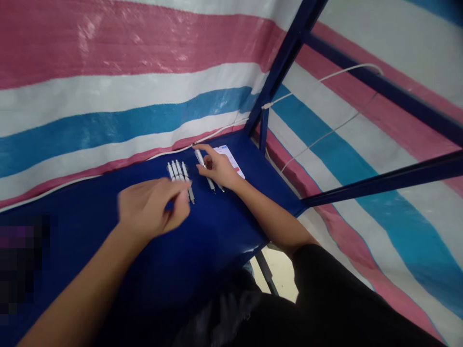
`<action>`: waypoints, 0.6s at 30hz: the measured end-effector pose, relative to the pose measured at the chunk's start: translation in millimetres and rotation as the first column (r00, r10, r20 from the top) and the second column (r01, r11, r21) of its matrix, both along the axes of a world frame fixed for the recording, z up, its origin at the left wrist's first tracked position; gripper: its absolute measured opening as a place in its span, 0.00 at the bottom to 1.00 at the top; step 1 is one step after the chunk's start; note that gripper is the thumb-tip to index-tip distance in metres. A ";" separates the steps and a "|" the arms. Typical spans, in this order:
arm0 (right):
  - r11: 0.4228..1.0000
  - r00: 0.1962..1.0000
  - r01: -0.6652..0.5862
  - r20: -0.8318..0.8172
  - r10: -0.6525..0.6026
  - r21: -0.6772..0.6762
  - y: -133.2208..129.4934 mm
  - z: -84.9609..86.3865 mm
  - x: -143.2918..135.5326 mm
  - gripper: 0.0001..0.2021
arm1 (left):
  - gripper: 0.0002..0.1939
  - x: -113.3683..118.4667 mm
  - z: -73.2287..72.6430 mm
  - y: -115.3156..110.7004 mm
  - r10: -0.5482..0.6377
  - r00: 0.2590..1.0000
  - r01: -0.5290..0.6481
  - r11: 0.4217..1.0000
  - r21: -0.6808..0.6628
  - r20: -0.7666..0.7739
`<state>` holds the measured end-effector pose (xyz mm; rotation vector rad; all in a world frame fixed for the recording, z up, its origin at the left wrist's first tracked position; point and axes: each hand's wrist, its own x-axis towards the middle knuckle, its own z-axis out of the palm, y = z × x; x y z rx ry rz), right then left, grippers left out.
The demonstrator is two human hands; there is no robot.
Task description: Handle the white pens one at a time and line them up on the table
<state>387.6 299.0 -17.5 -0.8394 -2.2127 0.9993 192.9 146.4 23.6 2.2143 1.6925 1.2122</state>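
Observation:
Several white pens (pixel 177 169) with grey grips lie side by side on the dark blue table. My left hand (pixel 154 207) is over their near part and hides some of them. Its fingers are curled, with thumb and index fingertip close together; anything pinched there cannot be made out. To the right, my right hand (pixel 219 168) curls around a white pen (pixel 210 183), thumb at its side and index finger past its top. Another pen tip (pixel 221 188) shows below that hand. A phone with a lit screen (pixel 233 161) lies partly under the right hand.
The blue table (pixel 217 226) meets a striped plastic sheet (pixel 126 115) at the back. A white cable (pixel 159 155) runs along that edge. Dark blue frame bars (pixel 379 178) stand at the right, with another cable (pixel 336 74) hanging on them. A blurred-out patch (pixel 21 265) covers the left edge.

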 end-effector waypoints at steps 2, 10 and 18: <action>1.000 1.000 -0.020 0.001 0.020 -0.018 1.6 -0.8 0.1 0.28 | 0.10 0.2 -5.4 14.7 0.069 0.988 -0.065 0.997 0.034 -0.135; 0.994 0.997 -0.076 -0.012 0.075 -0.076 8.8 -3.9 -1.7 0.26 | 0.16 3.3 -31.4 64.6 0.267 0.903 -0.335 0.929 -0.160 -0.338; 0.995 0.997 -0.065 -0.034 0.063 -0.076 14.6 -1.5 0.3 0.37 | 0.18 22.4 -27.3 89.6 0.295 0.792 -0.522 0.781 -0.343 -0.535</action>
